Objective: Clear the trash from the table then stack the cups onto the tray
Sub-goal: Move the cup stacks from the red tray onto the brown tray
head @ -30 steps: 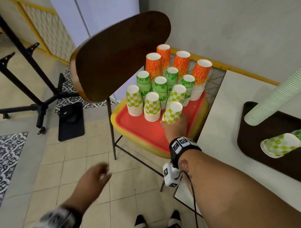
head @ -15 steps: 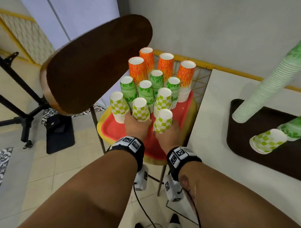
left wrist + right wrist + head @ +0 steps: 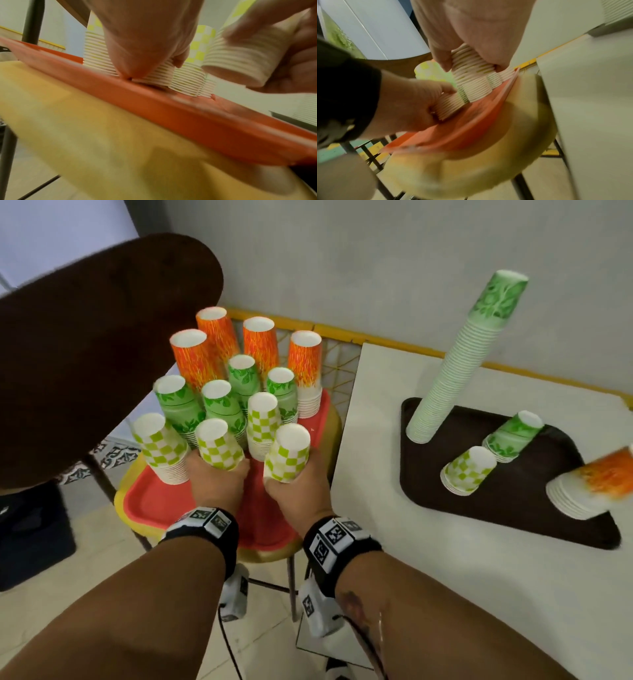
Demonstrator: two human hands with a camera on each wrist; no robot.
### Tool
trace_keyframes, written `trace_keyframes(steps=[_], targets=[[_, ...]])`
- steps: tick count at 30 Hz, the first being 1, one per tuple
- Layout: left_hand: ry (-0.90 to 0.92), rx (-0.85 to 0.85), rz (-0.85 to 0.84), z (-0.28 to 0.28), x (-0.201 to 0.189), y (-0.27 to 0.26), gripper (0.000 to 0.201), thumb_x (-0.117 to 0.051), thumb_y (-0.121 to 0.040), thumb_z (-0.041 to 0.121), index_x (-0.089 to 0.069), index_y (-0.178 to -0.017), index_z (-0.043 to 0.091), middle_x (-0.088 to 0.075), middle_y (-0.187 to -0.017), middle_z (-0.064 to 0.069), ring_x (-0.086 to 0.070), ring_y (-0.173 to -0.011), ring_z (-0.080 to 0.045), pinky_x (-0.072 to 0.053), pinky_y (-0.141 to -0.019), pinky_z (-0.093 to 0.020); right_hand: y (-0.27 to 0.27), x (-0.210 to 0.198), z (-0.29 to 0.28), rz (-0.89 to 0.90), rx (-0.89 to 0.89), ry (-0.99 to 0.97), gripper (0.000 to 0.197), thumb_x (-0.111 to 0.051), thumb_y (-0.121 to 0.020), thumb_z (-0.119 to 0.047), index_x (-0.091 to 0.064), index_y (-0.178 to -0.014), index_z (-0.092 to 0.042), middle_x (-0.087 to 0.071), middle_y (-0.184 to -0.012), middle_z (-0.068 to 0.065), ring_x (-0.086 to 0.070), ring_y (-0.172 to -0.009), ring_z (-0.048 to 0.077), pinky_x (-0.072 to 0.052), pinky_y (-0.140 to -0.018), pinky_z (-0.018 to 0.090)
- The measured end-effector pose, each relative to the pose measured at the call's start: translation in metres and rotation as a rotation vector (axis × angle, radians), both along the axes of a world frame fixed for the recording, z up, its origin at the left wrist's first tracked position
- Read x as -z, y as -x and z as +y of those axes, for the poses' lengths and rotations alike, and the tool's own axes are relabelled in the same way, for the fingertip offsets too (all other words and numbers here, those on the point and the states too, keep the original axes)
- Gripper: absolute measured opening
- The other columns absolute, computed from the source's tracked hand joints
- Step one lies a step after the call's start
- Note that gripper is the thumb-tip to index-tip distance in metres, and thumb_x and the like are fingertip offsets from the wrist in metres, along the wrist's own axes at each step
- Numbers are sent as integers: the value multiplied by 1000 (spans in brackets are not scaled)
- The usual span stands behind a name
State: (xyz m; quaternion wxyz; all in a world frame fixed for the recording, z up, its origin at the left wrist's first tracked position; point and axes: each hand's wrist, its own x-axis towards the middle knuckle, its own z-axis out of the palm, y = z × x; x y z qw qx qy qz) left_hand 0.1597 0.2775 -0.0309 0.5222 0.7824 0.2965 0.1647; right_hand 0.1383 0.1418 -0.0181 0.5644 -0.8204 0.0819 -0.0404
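Note:
A red tray (image 3: 150,501) lies on a yellow chair seat (image 3: 334,426) and carries several upturned stacks of paper cups: orange (image 3: 260,344), green leaf (image 3: 219,402) and green checked (image 3: 154,440). My left hand (image 3: 214,477) grips one checked stack (image 3: 219,448) near its rims, its base still at the tray in the left wrist view (image 3: 154,77). My right hand (image 3: 301,477) grips another checked stack (image 3: 289,453), tilted and lifted off the tray (image 3: 240,65). On the white table a brown tray (image 3: 496,508) holds a tall green stack (image 3: 459,364).
The chair's dark brown backrest (image 3: 96,347) looms close at the left. On the brown tray also stand a short checked stack (image 3: 467,470), a short green stack (image 3: 513,433) and an orange stack (image 3: 592,484) at the right edge. The white table (image 3: 445,570) fills the right.
My left hand came up from low over the floor and took hold of a checked stack. The right hand's stack has tilted and lifted. The view has swung toward the table.

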Motion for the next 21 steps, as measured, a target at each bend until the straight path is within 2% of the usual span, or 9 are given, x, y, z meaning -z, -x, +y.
trace_keyframes(steps=[3,4,6,8,9,12,16,19,21], targets=[[-101,18,-118,-7,-13,8,45,-81,-71,15,-38,-83,16,-53,-84,-7,-56,-80,-26,-50,-78,-47,-2,-33,-32,-112,95,-31,68,-84,-63,-29,-50,-121,-24,-66,-114,-5,-66,-100,11,-55,-87,28],[-115,23,-146,-8,-19,9,45,-80,-72,15,-37,-82,17,-51,-82,-7,-56,-79,-29,-50,-77,-48,-3,-43,-44,-161,123,-32,69,-84,-64,-29,-49,-123,-22,-65,-115,-3,-65,-101,13,-55,-88,31],[-170,54,-129,-11,-23,9,42,-79,-68,31,-42,-80,16,-56,-82,-8,-63,-81,-33,-54,-77,-47,-5,-57,-68,-203,190,-9,70,-83,-63,-28,-48,-123,-19,-64,-113,0,-65,-100,17,-56,-88,36],[-229,88,-117,-18,-25,11,44,-74,-62,49,-55,-84,16,-64,-86,-8,-66,-82,-32,-55,-75,-41,-5,-69,-98,-213,262,12,68,-83,-62,-26,-49,-120,-16,-64,-110,1,-65,-97,18,-57,-87,38],[-206,91,-129,-25,-30,15,49,-74,-61,50,-59,-90,14,-65,-90,-8,-66,-84,-29,-53,-74,-36,-5,-75,-114,-225,299,27,67,-83,-62,-26,-49,-119,-15,-64,-108,0,-65,-96,18,-56,-86,37],[-126,85,-194,-54,-44,22,44,-79,-68,37,-57,-95,11,-59,-91,-7,-62,-84,-22,-43,-71,-30,-4,-84,-168,-252,412,59,65,-83,-63,-25,-50,-118,-14,-61,-103,-2,-64,-93,17,-54,-84,32],[-137,120,-247,-92,-52,18,42,-79,-66,37,-48,-91,22,-61,-87,0,-63,-82,-23,-53,-73,-34,-8,-82,-234,-216,530,142,65,-82,-60,-36,-51,-114,-16,-65,-106,0,-65,-95,19,-55,-85,36],[-113,189,-332,-137,-64,19,47,-81,-68,33,-42,-94,30,-55,-87,6,-59,-85,-16,-50,-77,-29,-10,-73,-270,-176,538,215,69,-81,-57,-44,-51,-114,-17,-64,-104,-4,-64,-93,19,-51,-83,32],[-92,223,-372,-171,-71,20,52,-83,-70,31,-46,-105,22,-55,-93,6,-58,-85,-11,-48,-78,-22,-11,-65,-289,-147,524,289,71,-81,-59,-46,-52,-116,-15,-64,-105,-4,-64,-95,22,-47,-85,33]])
